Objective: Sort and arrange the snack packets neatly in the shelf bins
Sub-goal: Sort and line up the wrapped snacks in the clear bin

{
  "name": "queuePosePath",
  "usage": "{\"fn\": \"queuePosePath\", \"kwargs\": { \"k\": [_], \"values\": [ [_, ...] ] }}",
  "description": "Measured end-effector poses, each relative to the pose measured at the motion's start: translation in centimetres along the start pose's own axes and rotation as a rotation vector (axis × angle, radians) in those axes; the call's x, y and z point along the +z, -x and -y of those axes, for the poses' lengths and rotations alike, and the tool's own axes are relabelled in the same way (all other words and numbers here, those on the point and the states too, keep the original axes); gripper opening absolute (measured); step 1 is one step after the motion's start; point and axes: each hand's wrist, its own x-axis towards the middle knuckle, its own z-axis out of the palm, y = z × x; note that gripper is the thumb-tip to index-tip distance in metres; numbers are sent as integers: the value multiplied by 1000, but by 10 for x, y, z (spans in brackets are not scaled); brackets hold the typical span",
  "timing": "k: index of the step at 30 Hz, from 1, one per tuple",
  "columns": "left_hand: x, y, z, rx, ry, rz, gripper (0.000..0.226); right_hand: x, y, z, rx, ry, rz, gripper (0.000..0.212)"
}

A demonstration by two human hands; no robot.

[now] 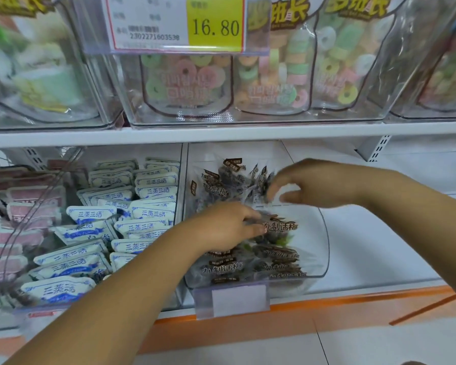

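Plum packets (282, 255) with brown lettering are handled by both hands inside the clear bin (324, 233). One packet near the middle of the bin is gripped by the left hand (227, 227), whose fingers (258, 229) are curled down onto its printed face. The clear edge of another packet, towards the back of the bin, is pinched between the thumb and fingertips of the right hand (316, 185), though the fingertips are blurred. The other packets are heaped loosely, some lying flat at the bin's front and others tipped on end at its back. A blank label holder (238, 299) is clipped to the front lip of the bin. Just left of the bin, white packets (142, 214) with blue print are stacked in rows in a neighbouring container, and pink packets (19, 233) are seen further left. Above the bin, over a white shelf board (221, 134), candy bags (274, 75) filled with coloured rings are stood upright in clear tubs. A price tag (177, 22) reading 16.80 is hung in front of them.
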Motion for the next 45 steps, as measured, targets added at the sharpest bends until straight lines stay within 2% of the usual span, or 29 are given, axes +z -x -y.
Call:
{"fn": "queuePosePath", "kwargs": {
  "k": [2,4,6,8,10,14,20,30,34,39,42,45],
  "values": [
    [3,0,3,21,-16,-2,48,0,-21,-13,50,108,-30,42],
    [4,0,4,17,11,-5,47,4,-41,-18,102,232,19,54],
    [4,-1,5,8,20,-3,47,7,-58,-15,129,317,18,49],
    [5,-1,5,6,5,13,48,7,-69,-15,92,356,-43,29],
    [5,-1,5,10,-1,32,48,5,-71,-22,59,286,-102,15],
    [8,-1,7,27,2,36,47,0,-56,-29,64,13,-224,11],
    [8,0,6,17,32,43,49,8,-51,-24,70,-71,-97,8],
    [5,4,6,0,-67,101,52,6,-48,-21,106,-185,-162,6],
    [-1,6,2,-34,68,49,69,5,-29,-14,115,-226,-251,6],
    [-4,2,2,-162,431,-149,89,22,9,-5,46,-379,-550,3],
    [-4,2,1,-171,538,-252,75,31,22,-5,33,-641,-655,2],
    [-2,3,-2,-108,606,-339,39,41,30,-4,-2,-879,-696,12]
  ]
}}
